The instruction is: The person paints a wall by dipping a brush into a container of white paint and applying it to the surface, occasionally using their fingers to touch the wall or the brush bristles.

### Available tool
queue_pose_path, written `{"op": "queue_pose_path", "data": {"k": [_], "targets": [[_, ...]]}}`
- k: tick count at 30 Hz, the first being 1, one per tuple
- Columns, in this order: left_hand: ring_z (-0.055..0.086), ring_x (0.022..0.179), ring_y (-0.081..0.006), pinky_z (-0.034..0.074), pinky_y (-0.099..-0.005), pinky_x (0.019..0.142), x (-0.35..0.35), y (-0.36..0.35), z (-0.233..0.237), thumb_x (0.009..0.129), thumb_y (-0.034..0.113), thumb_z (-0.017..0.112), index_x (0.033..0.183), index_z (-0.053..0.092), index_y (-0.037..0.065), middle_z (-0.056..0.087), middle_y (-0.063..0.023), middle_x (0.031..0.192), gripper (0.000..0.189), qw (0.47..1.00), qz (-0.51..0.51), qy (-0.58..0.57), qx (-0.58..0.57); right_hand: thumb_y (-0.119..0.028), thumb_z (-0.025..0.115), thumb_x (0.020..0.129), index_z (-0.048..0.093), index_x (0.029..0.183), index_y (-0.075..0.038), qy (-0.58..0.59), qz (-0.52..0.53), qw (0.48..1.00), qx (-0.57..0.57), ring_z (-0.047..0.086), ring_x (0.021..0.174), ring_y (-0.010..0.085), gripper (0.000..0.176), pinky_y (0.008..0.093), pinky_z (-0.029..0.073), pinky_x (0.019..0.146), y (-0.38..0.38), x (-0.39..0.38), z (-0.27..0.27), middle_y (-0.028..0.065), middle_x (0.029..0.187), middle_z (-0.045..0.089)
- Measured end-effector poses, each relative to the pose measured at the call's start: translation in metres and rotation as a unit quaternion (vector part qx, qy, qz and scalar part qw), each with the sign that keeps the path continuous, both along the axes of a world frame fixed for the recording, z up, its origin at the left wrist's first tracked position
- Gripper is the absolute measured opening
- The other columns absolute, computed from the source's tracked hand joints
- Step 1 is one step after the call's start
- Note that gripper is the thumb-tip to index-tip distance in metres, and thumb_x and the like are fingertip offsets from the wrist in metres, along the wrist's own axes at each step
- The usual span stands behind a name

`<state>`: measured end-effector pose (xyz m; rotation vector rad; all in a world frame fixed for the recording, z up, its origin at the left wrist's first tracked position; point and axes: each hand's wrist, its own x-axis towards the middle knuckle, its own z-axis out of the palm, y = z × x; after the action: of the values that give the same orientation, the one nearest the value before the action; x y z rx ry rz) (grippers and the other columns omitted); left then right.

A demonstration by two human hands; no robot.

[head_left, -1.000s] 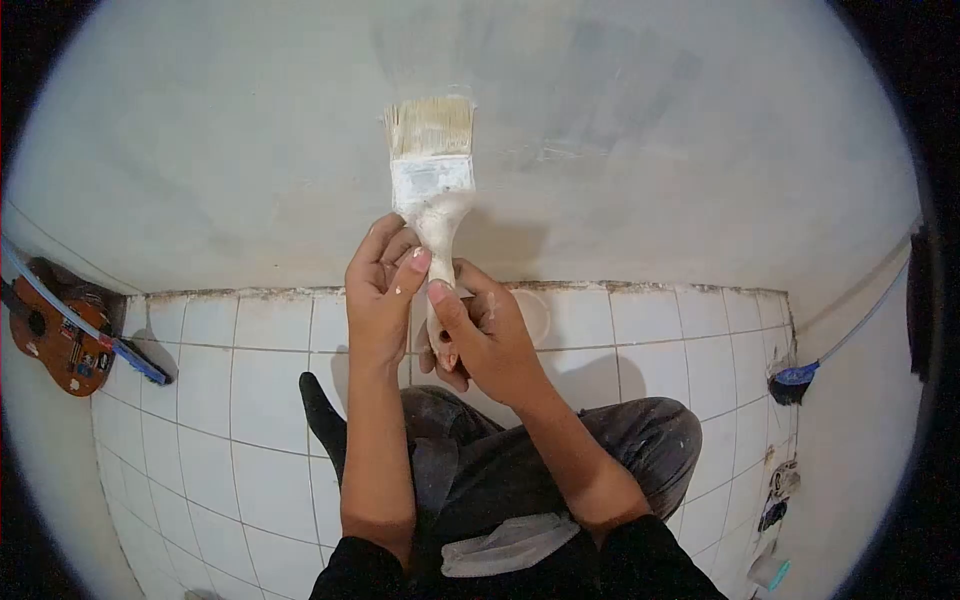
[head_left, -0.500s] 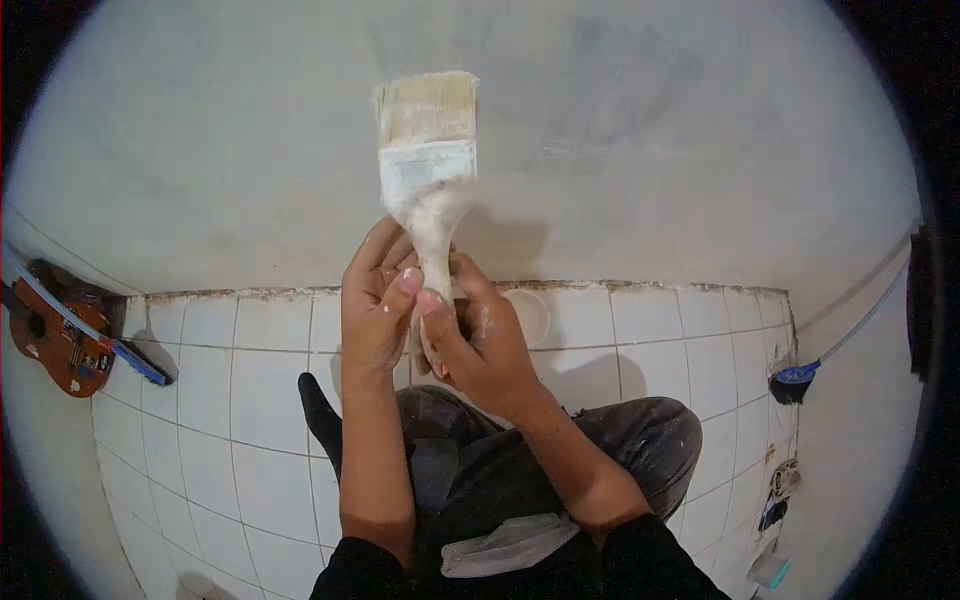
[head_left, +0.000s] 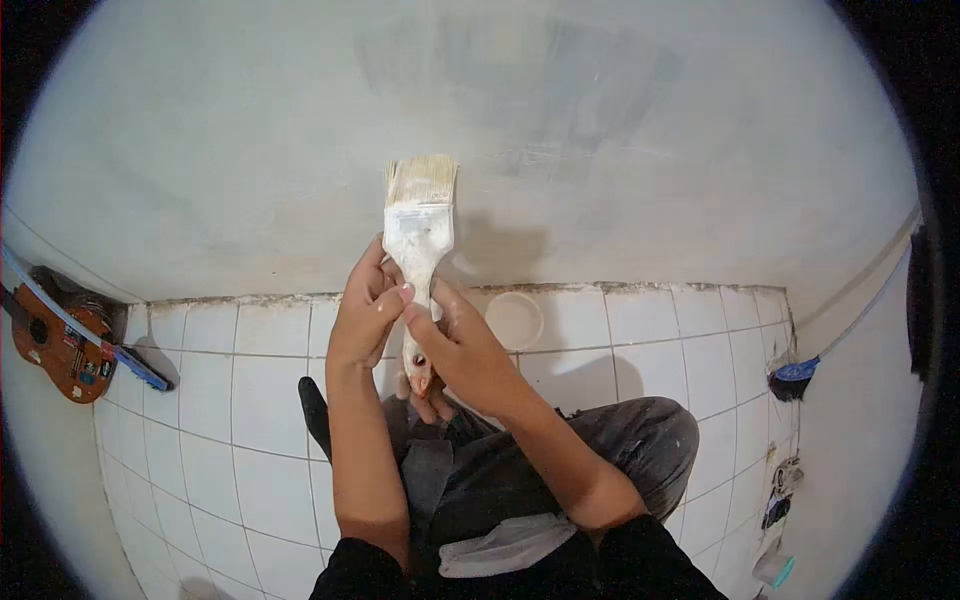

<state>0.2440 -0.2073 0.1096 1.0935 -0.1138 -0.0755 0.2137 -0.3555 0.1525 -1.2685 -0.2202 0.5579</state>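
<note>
A paintbrush, wide and caked with white paint, points bristles-up in front of the wall. Its handle runs down between both my hands, and a hole and a reddish tip show at the lower end. My left hand is closed round the handle's left side, thumb laid on it. From the right, my right hand grips the handle lower down, thumb on top and fingers partly hidden behind. White specks mark the left thumb. Behind the right hand, a round whitish container rests on the floor by the wall.
A grey-white wall with darker patches rises ahead of the white tiled floor. At left are a guitar and a blue brush; at right, a blue broom. Small items, including a cup, lie lower right.
Both hands have lowered the paintbrush toward me, and its bristles sit lower in view. More of the handle's end now shows below the right thumb.
</note>
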Motion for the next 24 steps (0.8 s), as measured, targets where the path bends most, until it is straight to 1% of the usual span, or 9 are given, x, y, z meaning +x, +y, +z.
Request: {"op": "queue_pose_path", "data": {"k": [2, 6, 9, 10, 13, 16, 21, 23, 24], "targets": [[0.057, 0.120, -0.0224, 0.044, -0.0331, 0.103, -0.002, 0.000, -0.001, 0.079, 0.017, 0.074, 0.146, 0.034, -0.005, 0.058, -0.0171, 0.129, 0.081, 0.999, 0.014, -0.048, -0.016, -0.020, 0.047, 0.104, 0.038, 0.138, 0.001, -0.047, -0.017, 0.999, -0.011, 0.061, 0.055, 0.0116, 0.041, 0.0278, 0.049, 0.050, 0.003, -0.007, -0.001, 0.0076, 0.076, 0.062], [0.056, 0.122, -0.0226, 0.044, -0.0341, 0.103, -0.008, -0.004, 0.006, 0.081, 0.016, 0.074, 0.145, 0.036, -0.006, 0.057, -0.0171, 0.131, 0.077, 0.992, 0.039, -0.106, -0.062, -0.019, 0.047, 0.104, 0.034, 0.143, 0.001, -0.158, -0.039, 0.985, -0.051, 0.061, 0.056, 0.0119, 0.045, 0.0290, 0.049, 0.050, 0.004, -0.007, -0.001, 0.0086, 0.075, 0.062], [0.055, 0.122, -0.0224, 0.044, -0.0341, 0.103, -0.010, -0.008, 0.011, 0.085, 0.013, 0.072, 0.144, 0.038, -0.006, 0.056, -0.0173, 0.133, 0.070, 0.995, 0.039, -0.074, -0.061, -0.020, 0.047, 0.105, 0.035, 0.141, 0.000, -0.105, -0.045, 0.993, 0.017, 0.059, 0.050, 0.0113, 0.043, 0.0272, 0.047, 0.045, 0.000, -0.003, 0.005, 0.0083, 0.070, 0.061], [0.056, 0.121, -0.0217, 0.044, -0.0334, 0.102, -0.007, -0.014, 0.014, 0.086, 0.010, 0.070, 0.143, 0.039, -0.006, 0.056, -0.0168, 0.131, 0.067, 0.996, 0.054, -0.057, -0.039, -0.022, 0.046, 0.106, 0.038, 0.138, -0.001, -0.070, -0.044, 0.996, 0.015, 0.055, 0.045, 0.0108, 0.039, 0.0249, 0.044, 0.039, -0.004, 0.000, 0.006, 0.0075, 0.066, 0.060], [0.056, 0.119, -0.0194, 0.044, -0.0311, 0.101, -0.002, -0.017, 0.010, 0.089, 0.007, 0.066, 0.140, 0.042, -0.004, 0.058, -0.0149, 0.129, 0.057, 0.997, 0.071, -0.021, -0.013, -0.022, 0.044, 0.106, 0.039, 0.136, -0.002, -0.041, -0.033, 0.999, -0.005, 0.053, 0.042, 0.0106, 0.036, 0.0238, 0.041, 0.034, -0.010, 0.012, 0.002, 0.0075, 0.065, 0.060], [0.055, 0.121, -0.0191, 0.042, -0.0293, 0.102, 0.001, -0.010, 0.010, 0.088, 0.006, 0.066, 0.136, 0.046, -0.003, 0.057, -0.0147, 0.131, 0.053, 0.999, 0.033, 0.011, 0.015, -0.022, 0.044, 0.106, 0.041, 0.135, -0.002, -0.034, -0.020, 0.999, -0.015, 0.055, 0.044, 0.0105, 0.036, 0.0253, 0.043, 0.036, -0.008, 0.014, -0.003, 0.0072, 0.064, 0.060], [0.055, 0.123, -0.0205, 0.038, -0.0305, 0.106, -0.001, -0.004, 0.000, 0.087, 0.005, 0.067, 0.141, 0.043, -0.005, 0.057, -0.0138, 0.132, 0.060, 1.000, -0.010, -0.024, -0.008, -0.019, 0.044, 0.105, 0.043, 0.134, 0.001, -0.043, -0.005, 0.998, -0.041, 0.058, 0.051, 0.0123, 0.035, 0.0266, 0.046, 0.044, -0.005, 0.009, -0.018, 0.0079, 0.068, 0.062], [0.055, 0.124, -0.0212, 0.037, -0.0311, 0.108, -0.002, -0.005, 0.001, 0.086, 0.005, 0.067, 0.142, 0.042, -0.006, 0.057, -0.0136, 0.133, 0.062, 0.998, -0.025, -0.043, -0.029, -0.018, 0.044, 0.104, 0.044, 0.134, 0.003, -0.181, -0.104, 0.973, -0.094, 0.059, 0.058, 0.0131, 0.037, 0.0291, 0.047, 0.053, 0.002, 0.005, -0.031, 0.0079, 0.072, 0.062], [0.056, 0.122, -0.0212, 0.039, -0.0311, 0.106, -0.003, -0.008, 0.005, 0.086, 0.005, 0.068, 0.143, 0.041, -0.007, 0.057, -0.0136, 0.133, 0.064, 0.998, -0.024, -0.047, -0.020, -0.018, 0.044, 0.104, 0.044, 0.134, 0.003, -0.185, -0.105, 0.972, -0.094, 0.059, 0.058, 0.0131, 0.037, 0.0291, 0.047, 0.053, 0.001, 0.005, -0.035, 0.0079, 0.072, 0.062]]}}
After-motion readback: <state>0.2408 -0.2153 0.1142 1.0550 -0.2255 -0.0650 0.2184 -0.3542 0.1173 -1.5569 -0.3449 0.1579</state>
